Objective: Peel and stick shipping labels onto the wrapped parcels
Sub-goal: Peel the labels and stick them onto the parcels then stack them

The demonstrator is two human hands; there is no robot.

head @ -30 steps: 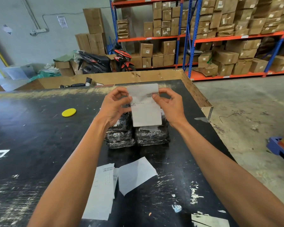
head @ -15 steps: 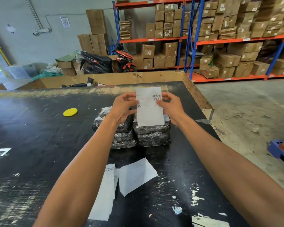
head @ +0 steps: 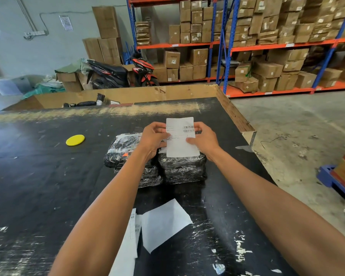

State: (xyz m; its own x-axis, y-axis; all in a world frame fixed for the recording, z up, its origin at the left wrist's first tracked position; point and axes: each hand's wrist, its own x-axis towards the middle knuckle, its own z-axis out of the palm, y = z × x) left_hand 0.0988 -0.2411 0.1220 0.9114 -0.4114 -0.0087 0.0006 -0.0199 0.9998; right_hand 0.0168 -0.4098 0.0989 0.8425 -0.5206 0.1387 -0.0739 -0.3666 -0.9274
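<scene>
A white shipping label (head: 180, 139) with a barcode near its top right is held flat between both hands, printed side up, just above the parcels. My left hand (head: 154, 139) pinches its left edge and my right hand (head: 204, 140) pinches its right edge. Under it lie several parcels wrapped in shiny black plastic (head: 182, 168), stacked two high in the middle of the black table (head: 38, 176). One more wrapped parcel (head: 124, 150) sits to the left, partly hidden by my left forearm.
A blank backing sheet (head: 163, 224) and a strip of printed labels (head: 130, 242) lie near the front of the table. A yellow disc (head: 75, 140) rests at the left. The table's right edge (head: 245, 128) drops to concrete floor; shelving with cartons stands behind.
The label was turned from its blank side to its printed side and lowered toward the top right parcel. Both hands kept hold and moved down and slightly away from me.
</scene>
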